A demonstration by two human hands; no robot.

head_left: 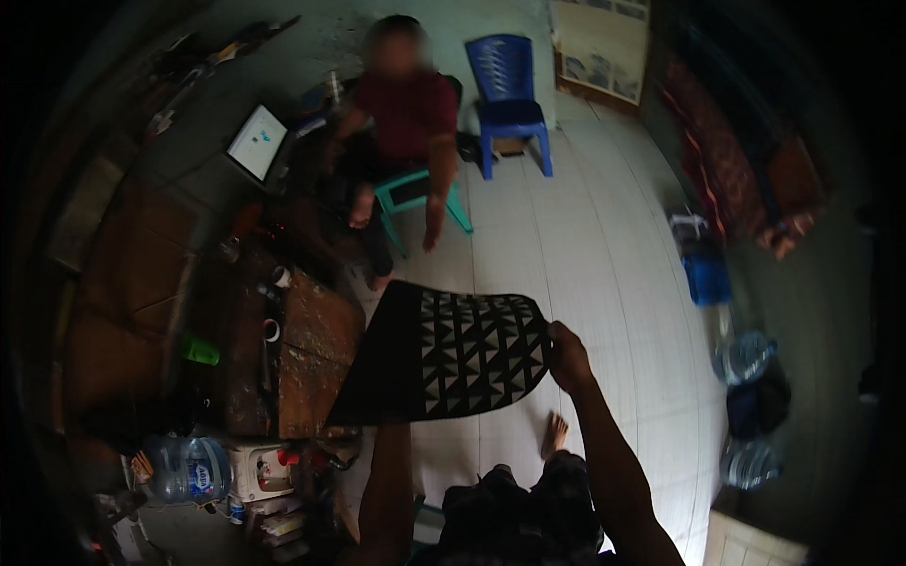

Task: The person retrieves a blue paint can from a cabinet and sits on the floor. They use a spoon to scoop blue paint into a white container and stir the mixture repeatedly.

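I hold a dark mat (453,354) spread out flat in front of me; it has a plain black band on the left and a black-and-white triangle pattern on the right. My right hand (566,357) grips its right edge. My left forearm rises from the lower edge to the mat's near edge, and the left hand itself is hidden behind the cloth. My bare foot (555,436) stands on the white tiled floor (604,245) below the mat.
A person in a red shirt (406,113) sits on a teal stool (415,193) ahead. A blue plastic chair (510,99) stands behind. A worn wooden table (302,358) is at my left, with a water jug (187,469) below it. Bags and bottles (746,377) line the right wall.
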